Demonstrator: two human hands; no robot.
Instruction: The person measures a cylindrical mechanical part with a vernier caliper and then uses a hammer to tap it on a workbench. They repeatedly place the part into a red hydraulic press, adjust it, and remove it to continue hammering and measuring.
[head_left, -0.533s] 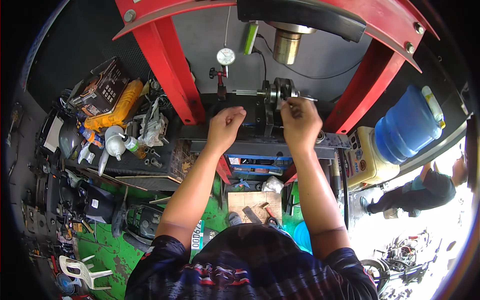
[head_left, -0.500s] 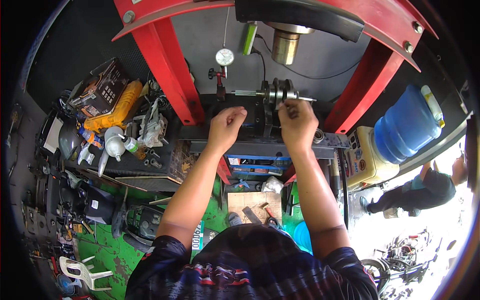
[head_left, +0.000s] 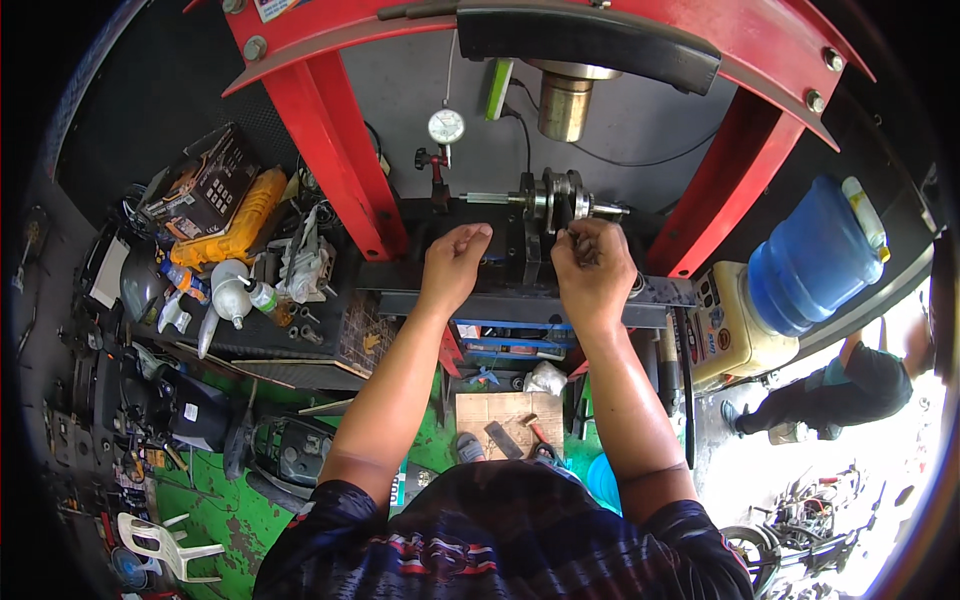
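Observation:
A metal crankshaft point(head_left: 562, 190) lies crosswise on dark supports point(head_left: 530, 240) on the press bed, its splined shaft point(head_left: 490, 198) pointing left. My right hand point(head_left: 597, 268) is at the near side of its webs, fingers curled and thumb pressed in. Whether those fingertips touch the metal or hold anything small is hidden. My left hand point(head_left: 455, 265) hovers left of the supports, fingers bent in and thumb against them, with no object showing. Beyond the splined end, a dial gauge point(head_left: 446, 126) with a white face is mounted on a red and black stand point(head_left: 437, 175).
A red press frame point(head_left: 340, 150) surrounds the work, with a metal ram point(head_left: 565, 105) overhead. The left bench carries a yellow case point(head_left: 235, 220), bottles and parts. At right stand a blue water jug point(head_left: 815, 260) and a cream container point(head_left: 735, 325). Another person point(head_left: 850, 385) is farther right.
My right hand has drawn slightly nearer to me from the crankshaft webs, leaving more of them visible. My left hand stays closed in nearly the same place. The view has shifted slightly.

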